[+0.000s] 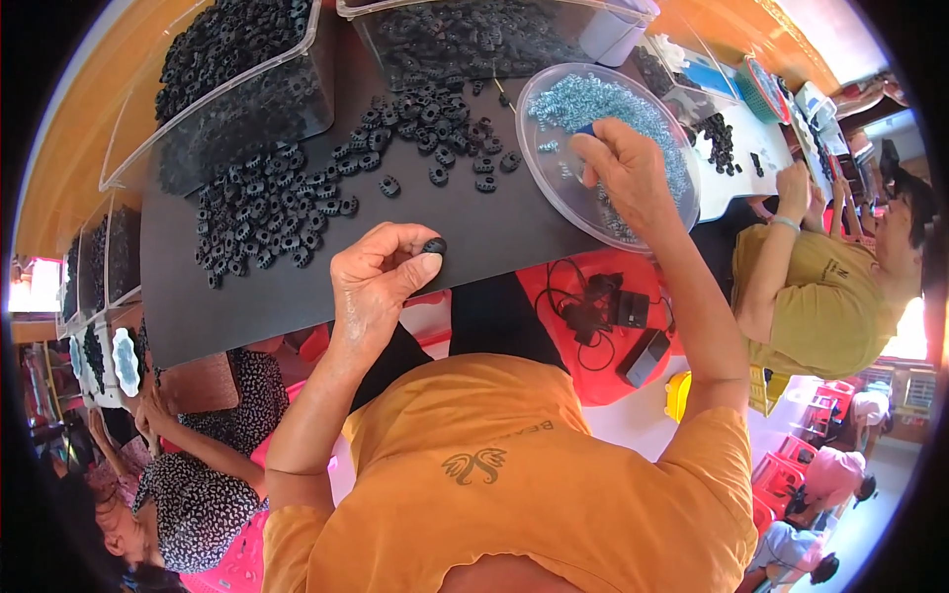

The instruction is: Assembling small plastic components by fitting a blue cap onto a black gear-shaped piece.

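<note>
My left hand (381,275) is over the table's near edge. Its thumb and forefinger pinch a small black oval plastic piece (434,246). My right hand (629,173) is over a clear round plastic tray (549,188), fingers drawn together. Something blue (587,129) shows at its forefinger; whatever the fingertips hold is too small to make out. Small shiny bluish springs (593,99) are heaped across the tray's far and right side, with a few loose ones near my fingers. Many more black oval pieces (262,212), each with two holes, lie spread on the dark tabletop (395,217).
Two clear bins of black pieces, one at far left (237,109) and one at the back (465,44), border the table. A red stool (583,356) with cables and black devices stands below. Co-workers sit at left (198,504) and right (830,296).
</note>
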The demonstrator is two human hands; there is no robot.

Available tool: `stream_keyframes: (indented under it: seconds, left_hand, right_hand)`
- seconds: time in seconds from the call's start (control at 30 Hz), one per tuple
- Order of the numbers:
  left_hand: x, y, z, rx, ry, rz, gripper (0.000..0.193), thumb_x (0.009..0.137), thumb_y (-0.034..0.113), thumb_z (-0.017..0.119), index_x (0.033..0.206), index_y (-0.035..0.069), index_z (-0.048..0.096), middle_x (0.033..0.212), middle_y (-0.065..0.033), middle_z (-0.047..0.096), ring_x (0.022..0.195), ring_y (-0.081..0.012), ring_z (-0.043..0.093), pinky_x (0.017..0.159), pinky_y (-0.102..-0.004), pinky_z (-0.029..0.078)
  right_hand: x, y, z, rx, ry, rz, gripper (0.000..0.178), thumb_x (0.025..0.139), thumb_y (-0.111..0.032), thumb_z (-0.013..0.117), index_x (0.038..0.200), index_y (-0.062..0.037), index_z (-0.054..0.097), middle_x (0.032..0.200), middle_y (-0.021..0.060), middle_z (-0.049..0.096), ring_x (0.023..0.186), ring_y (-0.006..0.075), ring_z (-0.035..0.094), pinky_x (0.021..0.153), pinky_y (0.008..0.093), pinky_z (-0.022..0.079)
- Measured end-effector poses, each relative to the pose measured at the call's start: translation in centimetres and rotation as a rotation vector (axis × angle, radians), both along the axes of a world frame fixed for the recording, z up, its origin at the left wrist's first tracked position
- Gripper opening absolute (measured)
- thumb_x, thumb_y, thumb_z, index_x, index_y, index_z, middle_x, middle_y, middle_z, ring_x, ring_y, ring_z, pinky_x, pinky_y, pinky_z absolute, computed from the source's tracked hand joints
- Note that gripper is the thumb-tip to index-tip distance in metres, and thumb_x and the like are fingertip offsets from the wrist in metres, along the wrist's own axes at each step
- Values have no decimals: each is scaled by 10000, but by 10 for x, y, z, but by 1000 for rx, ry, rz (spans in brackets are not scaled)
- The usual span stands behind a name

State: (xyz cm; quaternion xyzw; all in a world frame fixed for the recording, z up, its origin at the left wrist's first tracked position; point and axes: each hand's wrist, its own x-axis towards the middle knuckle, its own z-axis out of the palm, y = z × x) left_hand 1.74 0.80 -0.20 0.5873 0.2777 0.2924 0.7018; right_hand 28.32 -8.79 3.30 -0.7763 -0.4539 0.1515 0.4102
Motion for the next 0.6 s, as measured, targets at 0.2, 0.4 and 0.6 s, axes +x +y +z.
stream_keyframes:
  seconds: [0.2, 0.4, 0.6]
  left_hand:
    - [0, 0, 0, 17, 6, 9, 160, 793, 55, 711, 926, -17, 658, 803, 11, 620, 696, -51, 530, 661, -175, 437]
    - [0, 0, -2, 70, 12, 5, 152, 792, 38, 708, 924, -18, 659, 827, 13, 617, 722, -56, 536, 698, -188, 443]
    - [-1, 0, -4, 88, 6, -9, 149, 789, 21, 704, 924, -22, 659, 842, 12, 595, 740, -60, 532, 711, -185, 433]
  right_hand:
    - [11, -5, -8, 59, -529, 27, 103, 790, -98, 622, 784, -7, 573, 691, 101, 582, 682, 228, 560, 630, 326, 430]
    - [10, -5, -16, 16, -624, 192, 109, 706, -102, 673, 786, -45, 625, 759, 125, 605, 822, 325, 551, 723, 427, 444]
    - [2, 2, -10, -130, -742, 249, 114, 699, -86, 677, 790, -42, 622, 792, 130, 599, 850, 329, 540, 736, 424, 444]
